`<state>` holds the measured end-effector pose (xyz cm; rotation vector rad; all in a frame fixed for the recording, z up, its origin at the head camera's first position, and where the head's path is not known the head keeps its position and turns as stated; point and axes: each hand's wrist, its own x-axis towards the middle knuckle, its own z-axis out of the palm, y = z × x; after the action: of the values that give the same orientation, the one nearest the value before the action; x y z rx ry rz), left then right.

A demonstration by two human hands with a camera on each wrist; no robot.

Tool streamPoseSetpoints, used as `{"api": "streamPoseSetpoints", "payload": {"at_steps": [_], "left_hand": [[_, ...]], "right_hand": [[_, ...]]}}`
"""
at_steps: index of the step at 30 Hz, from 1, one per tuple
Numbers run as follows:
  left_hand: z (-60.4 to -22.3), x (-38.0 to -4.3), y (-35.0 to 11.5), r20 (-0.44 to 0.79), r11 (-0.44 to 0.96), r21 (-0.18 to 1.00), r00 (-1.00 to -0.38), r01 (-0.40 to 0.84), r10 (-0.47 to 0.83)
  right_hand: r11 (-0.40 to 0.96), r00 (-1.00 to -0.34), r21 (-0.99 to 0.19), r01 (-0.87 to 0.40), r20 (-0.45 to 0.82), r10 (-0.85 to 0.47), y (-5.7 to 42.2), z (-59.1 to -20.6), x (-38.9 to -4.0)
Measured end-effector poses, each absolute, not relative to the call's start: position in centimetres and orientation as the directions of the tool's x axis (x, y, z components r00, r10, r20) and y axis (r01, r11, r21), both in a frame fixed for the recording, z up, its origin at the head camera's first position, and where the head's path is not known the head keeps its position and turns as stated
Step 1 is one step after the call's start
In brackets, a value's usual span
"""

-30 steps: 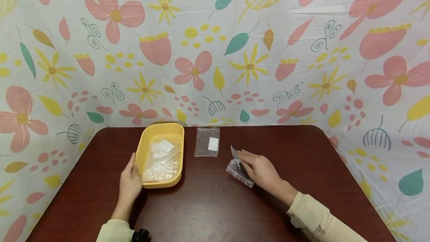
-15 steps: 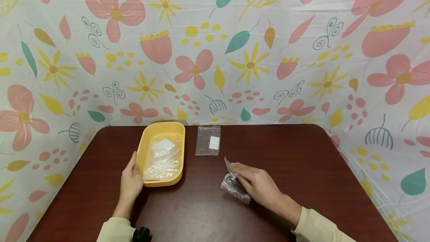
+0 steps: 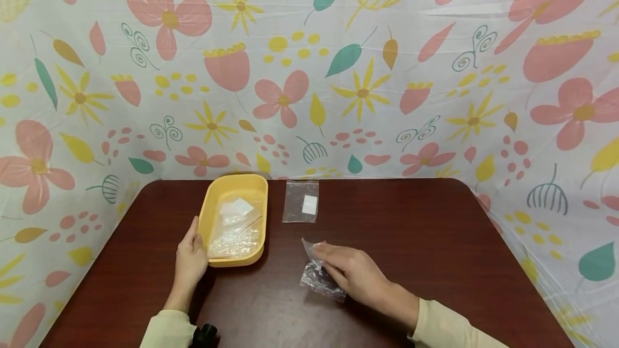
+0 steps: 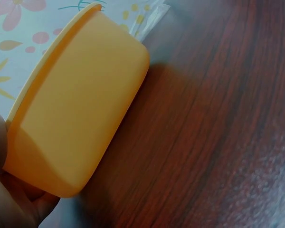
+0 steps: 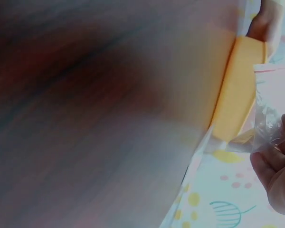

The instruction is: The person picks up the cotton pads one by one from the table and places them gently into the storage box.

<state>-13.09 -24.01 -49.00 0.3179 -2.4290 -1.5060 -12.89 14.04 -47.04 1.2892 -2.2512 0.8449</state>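
Observation:
My left hand (image 3: 190, 263) grips the left side of a yellow plastic tray (image 3: 242, 189), thumb near the rim. In the left wrist view the tray's outer wall (image 4: 80, 99) shows, with fingers curled at its lower end. Inside lie clear plastic bags (image 3: 235, 240) and a white piece. My right hand (image 3: 362, 278) pinches a crumpled clear zip bag (image 3: 321, 282) above the table, right of the tray. The right wrist view shows that zip bag (image 5: 270, 104) between thumb and fingers, its reddish seal strip at one end. I cannot tell whether it holds anything.
Flat at the table's back edge, just right of the tray, lies another clear zip bag (image 3: 296, 209) with a white label (image 3: 310, 204). Behind the dark brown table (image 3: 411, 230) hangs a flowered cloth (image 3: 362, 138).
My right hand has moved left and toward the front edge, carrying the crumpled zip bag nearer the tray. The left hand keeps its grip on the tray, which stays in place.

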Motion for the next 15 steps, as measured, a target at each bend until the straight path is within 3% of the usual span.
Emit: {"api": "streamPoseSetpoints", "payload": {"at_steps": [7,15], "left_hand": [[-49.2,-13.1,-24.0,0.099,0.442,0.895,-0.941,-0.059,-0.325],[-49.2,-13.2,-24.0,0.116,0.448,0.893,-0.939,-0.044,-0.323]], "right_hand": [[0.361,-0.468,-0.300,-0.883,0.598,-0.650,12.6,-46.6,-12.8],[0.306,-0.367,-0.210,-0.929,0.637,-0.678,9.9,-45.8,-13.3]]}}
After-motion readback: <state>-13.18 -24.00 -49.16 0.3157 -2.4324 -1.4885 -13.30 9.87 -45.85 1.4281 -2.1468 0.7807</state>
